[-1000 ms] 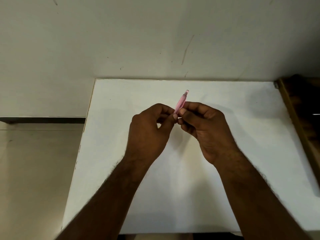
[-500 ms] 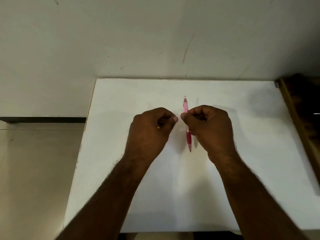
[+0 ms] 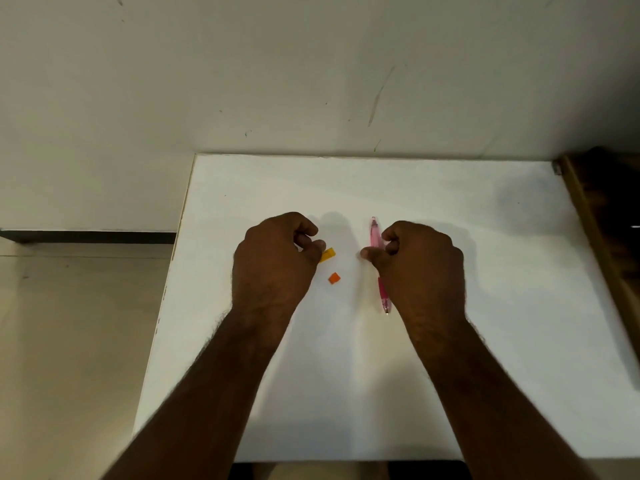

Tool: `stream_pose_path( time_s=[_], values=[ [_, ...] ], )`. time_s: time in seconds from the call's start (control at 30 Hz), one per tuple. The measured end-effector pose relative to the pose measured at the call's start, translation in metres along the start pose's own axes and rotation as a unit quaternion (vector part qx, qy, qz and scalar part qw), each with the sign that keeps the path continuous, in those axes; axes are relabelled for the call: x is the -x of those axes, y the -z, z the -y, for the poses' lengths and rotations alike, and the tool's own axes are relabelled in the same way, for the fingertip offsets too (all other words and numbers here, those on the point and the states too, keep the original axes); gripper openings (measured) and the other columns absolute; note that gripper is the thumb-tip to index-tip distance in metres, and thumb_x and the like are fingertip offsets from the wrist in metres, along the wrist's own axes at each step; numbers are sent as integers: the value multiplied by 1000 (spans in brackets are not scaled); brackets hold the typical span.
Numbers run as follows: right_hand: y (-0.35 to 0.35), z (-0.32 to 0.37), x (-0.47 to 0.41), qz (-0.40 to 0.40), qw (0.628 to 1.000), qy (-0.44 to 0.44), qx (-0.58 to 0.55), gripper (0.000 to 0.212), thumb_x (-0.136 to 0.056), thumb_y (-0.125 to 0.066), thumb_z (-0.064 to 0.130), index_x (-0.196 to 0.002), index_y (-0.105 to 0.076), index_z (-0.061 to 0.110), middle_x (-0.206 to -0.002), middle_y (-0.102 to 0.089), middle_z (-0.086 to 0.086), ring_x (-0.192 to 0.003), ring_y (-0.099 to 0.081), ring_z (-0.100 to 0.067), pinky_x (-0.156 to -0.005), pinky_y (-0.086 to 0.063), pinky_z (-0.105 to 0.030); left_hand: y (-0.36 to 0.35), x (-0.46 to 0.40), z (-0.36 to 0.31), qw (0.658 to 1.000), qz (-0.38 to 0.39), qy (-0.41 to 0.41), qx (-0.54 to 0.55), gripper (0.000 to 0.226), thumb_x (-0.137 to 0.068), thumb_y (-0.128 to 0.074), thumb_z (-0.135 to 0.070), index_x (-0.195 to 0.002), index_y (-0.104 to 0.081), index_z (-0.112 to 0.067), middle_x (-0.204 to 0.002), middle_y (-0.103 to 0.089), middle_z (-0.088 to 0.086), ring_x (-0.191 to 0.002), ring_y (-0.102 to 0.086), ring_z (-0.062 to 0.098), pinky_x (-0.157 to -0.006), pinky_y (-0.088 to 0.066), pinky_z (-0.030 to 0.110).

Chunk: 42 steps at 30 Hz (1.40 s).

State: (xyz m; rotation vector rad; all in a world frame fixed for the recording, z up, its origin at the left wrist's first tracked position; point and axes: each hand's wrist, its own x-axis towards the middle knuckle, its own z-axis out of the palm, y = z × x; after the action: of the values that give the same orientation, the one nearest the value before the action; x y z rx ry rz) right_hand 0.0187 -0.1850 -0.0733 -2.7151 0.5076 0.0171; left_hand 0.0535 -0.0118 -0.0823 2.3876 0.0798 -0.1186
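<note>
A pink pen (image 3: 375, 233) lies lengthwise on the white table (image 3: 450, 375), its tip toward me. My right hand (image 3: 424, 268) is over its middle, with curled fingers and the thumb around the barrel. My left hand (image 3: 273, 261) sits a little to the left with its fingers curled. A small yellow piece (image 3: 328, 254) pokes out from its thumb tip, pinched there. A small orange piece (image 3: 334, 278) lies loose on the table just below the yellow one, between the two hands.
A scuffed pale wall (image 3: 311, 81) rises right behind the table's far edge. Dark wooden furniture (image 3: 609, 216) borders the table on the right. The table's left edge (image 3: 166, 289) drops to a beige floor (image 3: 69, 341).
My hands have drawn apart. The pen came down from a raised pinch and lies on the table. The yellow and orange pieces have come into view by my left hand.
</note>
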Motion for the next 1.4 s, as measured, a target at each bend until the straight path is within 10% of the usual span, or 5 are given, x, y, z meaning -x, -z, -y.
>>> stream_pose_path(
  time_s=[0.67,0.83,1.07,1.4],
  values=[
    [-11,22,15,48,991,51,-113,9,-83,-80,33,-83,-73,27,-77,-72,12,-76,-68,-13,-70,-46,-24,6,-1,3,995,31,2,-90,33,-76,-79,-53,-98,-73,-29,-95,-72,-11,-91,-66,14,-82,-52,33],
    [6,8,0,53,903,-97,-416,11,-77,-87,20,-80,-76,20,-69,-77,-1,-65,-75,-17,-73,-64,-40,6,-1,0,992,54,3,-117,34,-69,-84,-51,-95,-75,-32,-97,-70,-10,-93,-66,17,-84,-54,38],
    [11,9,-1,107,766,-193,-604,7,-83,-79,3,-89,-78,6,-83,-80,-11,-75,-79,-20,-66,-60,-21,3,3,-4,992,49,-26,-113,14,-74,-76,-41,-82,-72,-30,-82,-65,-10,-80,-64,14,-74,-51,33],
    [11,10,-3,83,759,-200,-614,10,-83,-80,3,-91,-79,7,-86,-81,-11,-78,-79,-24,-67,-60,-22,6,9,-20,993,5,-119,5,10,-76,-79,-33,-81,-73,-27,-80,-68,-9,-75,-63,10,-69,-51,29]
  ],
)
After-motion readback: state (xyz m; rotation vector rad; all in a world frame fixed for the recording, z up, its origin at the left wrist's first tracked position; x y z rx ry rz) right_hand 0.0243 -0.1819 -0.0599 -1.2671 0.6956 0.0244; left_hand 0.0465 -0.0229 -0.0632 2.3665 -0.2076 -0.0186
